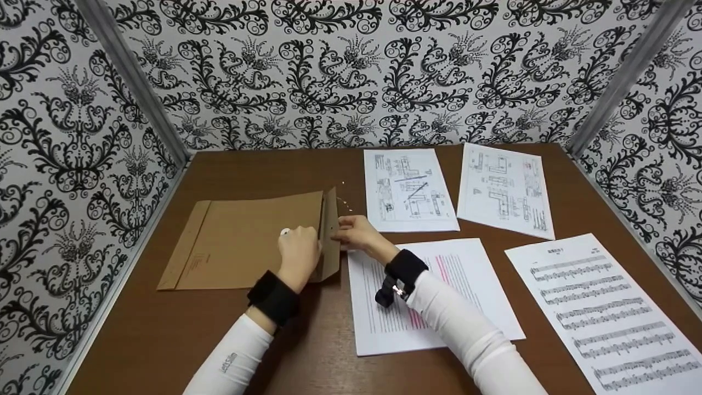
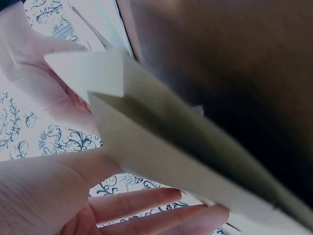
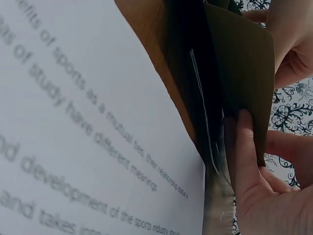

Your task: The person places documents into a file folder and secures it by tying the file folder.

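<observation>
A brown kraft envelope (image 1: 249, 233) lies on the table at the left, its flap (image 1: 330, 236) standing up at the right end. My left hand (image 1: 299, 249) grips the envelope at the edge beside the flap, a small white disc (image 1: 284, 232) showing at its knuckles. My right hand (image 1: 359, 233) pinches the flap from the right; in the right wrist view a finger (image 3: 246, 142) lies along the flap, with the thumb on its other side. A thin white string (image 3: 203, 107) hangs by the flap. The left wrist view shows the folded cardboard edge (image 2: 161, 137) close up.
Under my right forearm lies a text sheet (image 1: 384, 329) with pink-marked lines. Two sheets of technical drawings, one left (image 1: 384, 219) with dark strokes across it and one right (image 1: 471, 208), lie at the back. Sheet music (image 1: 565, 296) is at the right. Patterned walls (image 1: 351, 71) enclose the brown table (image 1: 312, 356).
</observation>
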A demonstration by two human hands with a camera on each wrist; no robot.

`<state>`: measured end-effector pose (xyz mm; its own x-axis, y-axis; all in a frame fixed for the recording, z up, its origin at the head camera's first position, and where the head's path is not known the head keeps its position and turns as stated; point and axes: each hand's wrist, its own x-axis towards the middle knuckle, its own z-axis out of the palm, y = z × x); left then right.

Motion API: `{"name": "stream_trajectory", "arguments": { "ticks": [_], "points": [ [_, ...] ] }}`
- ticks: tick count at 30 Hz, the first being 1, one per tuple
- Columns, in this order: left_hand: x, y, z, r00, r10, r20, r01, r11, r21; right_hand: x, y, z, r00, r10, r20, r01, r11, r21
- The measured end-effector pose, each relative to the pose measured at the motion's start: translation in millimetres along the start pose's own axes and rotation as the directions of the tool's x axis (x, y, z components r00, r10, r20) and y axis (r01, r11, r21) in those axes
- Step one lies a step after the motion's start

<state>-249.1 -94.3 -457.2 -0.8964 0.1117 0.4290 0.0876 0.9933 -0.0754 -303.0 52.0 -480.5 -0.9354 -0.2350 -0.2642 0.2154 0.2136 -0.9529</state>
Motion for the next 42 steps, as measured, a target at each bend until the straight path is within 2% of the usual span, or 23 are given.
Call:
{"name": "stream_trajectory", "arguments": {
  "ticks": [4,11,21,25,34,42],
  "points": [
    [0.3,0.6,1.1,0.997,0.000,0.074,0.002,0.999,-0.035,4,2,1,1.000,-0.008,-0.013,0.008,1.000,-0.013],
    [0.6,-0.3,2.0,0.992,0.010,0.125,0.000,0.997,-0.083,7,2,1,1.000,0.011,-0.018,-0.011,1.000,0.023],
    [-3.8,-3.2,2.9,0.996,0.023,0.092,-0.014,0.995,-0.094,0,-1,0,1.000,-0.011,0.019,0.009,0.996,0.091],
    [-7.1,-2.9,2.8,0.997,0.035,0.063,-0.028,0.993,-0.113,-5,1,-6,0.999,-0.030,0.044,0.027,0.997,0.071],
    [-16.5,-4.8,-4.5,0.997,0.066,0.026,-0.061,0.983,-0.172,-24,6,-34,0.993,-0.053,0.103,0.055,0.998,-0.015],
    [-29.8,-2.4,-10.1,0.995,0.101,0.021,-0.093,0.967,-0.239,-50,14,-61,0.991,-0.055,0.124,0.060,0.998,-0.037]
  ]
}}
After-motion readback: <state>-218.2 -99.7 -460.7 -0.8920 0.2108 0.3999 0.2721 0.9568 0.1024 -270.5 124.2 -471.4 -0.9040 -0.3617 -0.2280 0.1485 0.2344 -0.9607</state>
